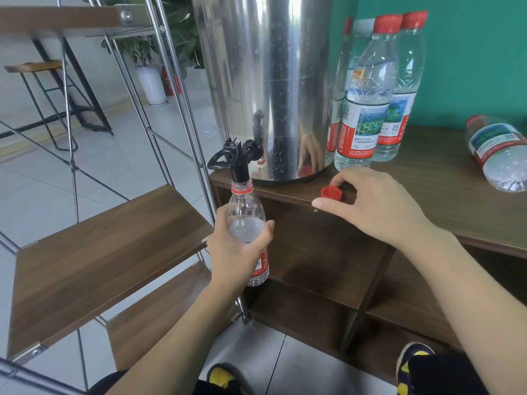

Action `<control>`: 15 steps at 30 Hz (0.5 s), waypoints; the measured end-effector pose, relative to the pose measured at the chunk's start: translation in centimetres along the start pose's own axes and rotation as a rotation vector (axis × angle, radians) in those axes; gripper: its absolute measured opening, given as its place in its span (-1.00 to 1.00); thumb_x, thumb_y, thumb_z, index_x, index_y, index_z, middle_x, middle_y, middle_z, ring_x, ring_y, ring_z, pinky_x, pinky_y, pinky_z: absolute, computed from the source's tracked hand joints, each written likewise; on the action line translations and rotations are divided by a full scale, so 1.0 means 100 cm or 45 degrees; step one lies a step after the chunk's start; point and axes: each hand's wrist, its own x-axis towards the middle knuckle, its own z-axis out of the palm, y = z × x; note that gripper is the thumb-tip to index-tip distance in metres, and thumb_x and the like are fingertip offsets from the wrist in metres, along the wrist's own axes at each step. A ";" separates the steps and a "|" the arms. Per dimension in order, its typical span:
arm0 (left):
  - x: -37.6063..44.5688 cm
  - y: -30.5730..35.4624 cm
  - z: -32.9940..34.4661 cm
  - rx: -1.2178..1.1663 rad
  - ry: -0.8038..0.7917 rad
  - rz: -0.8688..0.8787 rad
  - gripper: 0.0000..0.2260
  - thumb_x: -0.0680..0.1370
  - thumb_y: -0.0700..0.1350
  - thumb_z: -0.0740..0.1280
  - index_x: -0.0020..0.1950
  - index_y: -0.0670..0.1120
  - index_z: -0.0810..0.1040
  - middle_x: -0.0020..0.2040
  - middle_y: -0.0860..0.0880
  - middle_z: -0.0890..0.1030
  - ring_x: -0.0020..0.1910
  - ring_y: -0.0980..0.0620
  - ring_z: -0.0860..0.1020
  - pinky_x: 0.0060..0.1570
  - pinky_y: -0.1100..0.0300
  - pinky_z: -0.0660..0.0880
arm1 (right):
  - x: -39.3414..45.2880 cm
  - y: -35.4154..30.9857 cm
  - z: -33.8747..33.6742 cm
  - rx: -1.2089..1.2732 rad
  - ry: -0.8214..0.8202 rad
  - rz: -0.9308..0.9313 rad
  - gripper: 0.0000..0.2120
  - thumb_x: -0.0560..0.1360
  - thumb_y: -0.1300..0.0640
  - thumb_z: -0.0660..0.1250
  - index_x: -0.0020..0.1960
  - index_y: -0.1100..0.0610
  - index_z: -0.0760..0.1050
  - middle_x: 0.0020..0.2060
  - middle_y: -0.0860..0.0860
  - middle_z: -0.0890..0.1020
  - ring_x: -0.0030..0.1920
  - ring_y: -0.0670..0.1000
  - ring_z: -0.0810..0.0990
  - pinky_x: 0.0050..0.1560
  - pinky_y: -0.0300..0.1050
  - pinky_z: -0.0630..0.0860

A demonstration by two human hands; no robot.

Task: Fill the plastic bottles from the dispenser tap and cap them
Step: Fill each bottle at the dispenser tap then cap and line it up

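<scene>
my left hand (236, 252) had its fingers wrapped round the clear plastic bottle with the red label (247, 223), held upright with its open mouth right under the black plastic tap spout (239, 163) of the tall stainless steel dispenser (268, 81). water level sat around the shoulder, so filling looked near done to me, though i couldn't tell if water was running. my right hand (370, 203) rested on the dark wooden tabletop (427, 181), thumb and index fingers curled either side of the loose red screw cap (331, 193), touching or nearly so; full pinch not clear. cap lay open side up, just right of the bottle neck and slightly lower than the mouth, so the right hand was the nearer one for capping: lift cap, flip it, carry it left onto the vertical neck. three capped full bottles (368, 109) stood behind, one more capped bottle (499, 155) lay on its side at far right.
</scene>
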 end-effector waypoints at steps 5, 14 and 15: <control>0.000 0.001 0.000 0.007 0.003 0.000 -0.39 0.42 0.10 0.59 0.36 0.05 0.40 0.21 0.11 0.58 0.17 0.10 0.57 0.27 0.04 0.54 | 0.001 0.002 -0.001 0.070 -0.003 0.052 -0.46 0.35 -0.49 0.29 0.06 -0.08 0.52 -0.04 -0.13 0.60 -0.01 -0.06 0.54 0.00 -0.03 0.57; -0.001 0.003 0.000 0.013 0.013 -0.017 -0.39 0.42 0.08 0.59 0.37 0.03 0.40 0.23 0.07 0.59 0.20 0.05 0.58 0.30 -0.07 0.55 | 0.000 0.003 0.000 0.063 -0.001 0.035 -0.52 0.38 -0.43 0.36 0.05 -0.08 0.54 -0.03 -0.13 0.62 -0.01 -0.06 0.54 -0.01 -0.06 0.53; -0.001 0.003 0.000 0.012 0.013 -0.022 -0.39 0.42 0.08 0.59 0.37 0.03 0.40 0.23 0.07 0.59 0.20 0.05 0.58 0.30 -0.07 0.55 | 0.000 0.004 0.000 0.065 0.003 0.029 -0.53 0.38 -0.43 0.37 0.04 -0.09 0.54 -0.04 -0.13 0.62 -0.02 -0.06 0.54 -0.01 -0.05 0.53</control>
